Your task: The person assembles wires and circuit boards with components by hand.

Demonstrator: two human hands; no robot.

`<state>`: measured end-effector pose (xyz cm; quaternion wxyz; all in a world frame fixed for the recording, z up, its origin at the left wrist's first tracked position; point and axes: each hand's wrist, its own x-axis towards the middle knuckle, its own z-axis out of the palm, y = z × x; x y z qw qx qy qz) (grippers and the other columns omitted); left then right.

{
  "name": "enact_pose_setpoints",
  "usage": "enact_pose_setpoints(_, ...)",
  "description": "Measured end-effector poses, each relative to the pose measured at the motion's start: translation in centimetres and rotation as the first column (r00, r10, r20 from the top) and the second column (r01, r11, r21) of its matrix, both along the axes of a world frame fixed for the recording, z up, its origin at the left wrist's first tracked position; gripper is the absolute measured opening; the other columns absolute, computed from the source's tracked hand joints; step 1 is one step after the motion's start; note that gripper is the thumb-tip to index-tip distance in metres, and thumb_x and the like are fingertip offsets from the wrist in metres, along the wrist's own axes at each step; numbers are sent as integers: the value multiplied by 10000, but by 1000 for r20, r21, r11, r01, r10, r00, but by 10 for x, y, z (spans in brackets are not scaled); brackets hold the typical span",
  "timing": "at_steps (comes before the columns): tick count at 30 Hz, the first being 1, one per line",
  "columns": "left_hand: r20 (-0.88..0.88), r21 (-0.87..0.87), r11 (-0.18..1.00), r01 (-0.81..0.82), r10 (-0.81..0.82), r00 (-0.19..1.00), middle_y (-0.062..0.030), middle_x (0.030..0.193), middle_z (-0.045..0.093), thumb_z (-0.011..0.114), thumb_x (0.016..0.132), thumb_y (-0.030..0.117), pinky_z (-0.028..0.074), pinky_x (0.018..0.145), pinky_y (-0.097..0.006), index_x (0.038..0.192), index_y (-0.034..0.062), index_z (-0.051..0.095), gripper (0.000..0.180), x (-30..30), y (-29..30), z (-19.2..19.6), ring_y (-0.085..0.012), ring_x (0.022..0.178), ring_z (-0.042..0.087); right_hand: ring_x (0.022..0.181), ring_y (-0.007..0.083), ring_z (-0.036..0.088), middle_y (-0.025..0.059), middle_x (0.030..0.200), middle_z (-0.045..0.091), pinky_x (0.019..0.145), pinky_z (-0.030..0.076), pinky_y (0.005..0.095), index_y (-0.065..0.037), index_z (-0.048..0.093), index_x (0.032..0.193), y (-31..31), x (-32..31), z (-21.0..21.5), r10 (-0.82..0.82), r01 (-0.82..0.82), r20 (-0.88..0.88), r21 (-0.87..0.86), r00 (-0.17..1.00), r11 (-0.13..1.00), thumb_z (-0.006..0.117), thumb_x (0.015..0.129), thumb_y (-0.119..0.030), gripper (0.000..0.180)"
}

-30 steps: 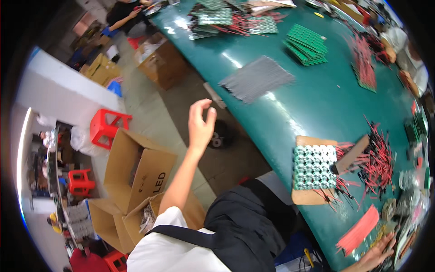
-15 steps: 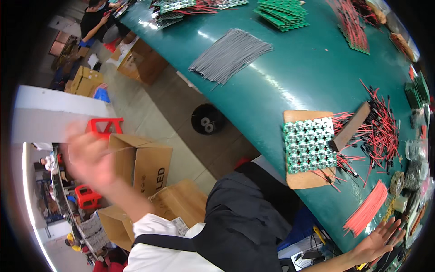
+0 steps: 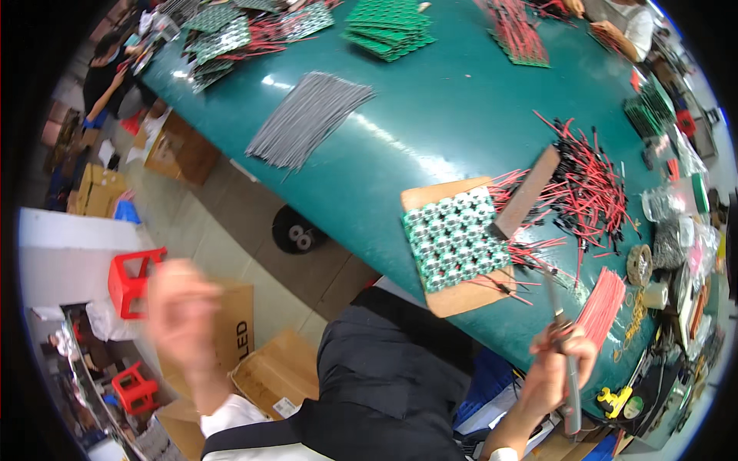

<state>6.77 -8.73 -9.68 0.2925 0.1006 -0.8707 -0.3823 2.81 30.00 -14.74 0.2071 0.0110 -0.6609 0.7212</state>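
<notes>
My right hand (image 3: 552, 367) grips a soldering iron (image 3: 571, 376) with a grey handle, its thin metal tip pointing away over the table. Out to the left, beyond the table edge and above the cartons, my left hand (image 3: 184, 311) is smeared by motion, so its fingers cannot be read. A panel of small green-and-silver circuit boards (image 3: 455, 238) lies on a brown board (image 3: 470, 297). Across the panel's right side rests a dark brown bar (image 3: 528, 192), over red wires with black ends. More such wires (image 3: 590, 184) are heaped beside it. A bundle of red wires (image 3: 602, 303) lies near the iron.
On the green table (image 3: 461, 115) are a sheaf of grey wires (image 3: 307, 119) and stacked green boards (image 3: 388, 27). Tape rolls (image 3: 639, 265) and bags line the right edge. Cartons (image 3: 280, 369), a red stool (image 3: 134, 280) and a black bin (image 3: 296, 230) stand on the floor. Two people work at the far side.
My right hand, empty with fingers spread before, now holds the soldering iron and has moved left and inward. My left hand stays out left, slightly lower. The whole view has shifted.
</notes>
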Motion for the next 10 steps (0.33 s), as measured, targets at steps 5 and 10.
enact_pose_setpoints(5, 42, -44, 825, 563, -562, 826, -12, 575, 482, 697, 764, 42, 326, 456, -297, 932, 87, 758, 184, -66, 119, -78, -130, 511, 419, 674, 171, 472, 69, 730, 477, 543, 380, 272, -45, 494, 877, -9, 6, -9, 49, -42, 86, -73, 995, 996, 685, 750, -148, 251)
enact_pose_setpoints(10, 3, 82, 784, 616, -618, 786, 1, 544, 449, 743, 765, 71, 360, 464, -299, 1072, 36, 678, 316, -79, 128, -95, -137, 456, 418, 595, 195, 517, 102, 671, 510, 491, 437, 290, -38, 457, 880, -23, 2, -18, 121, -111, 164, -69, 979, 991, 697, 774, -212, 314)
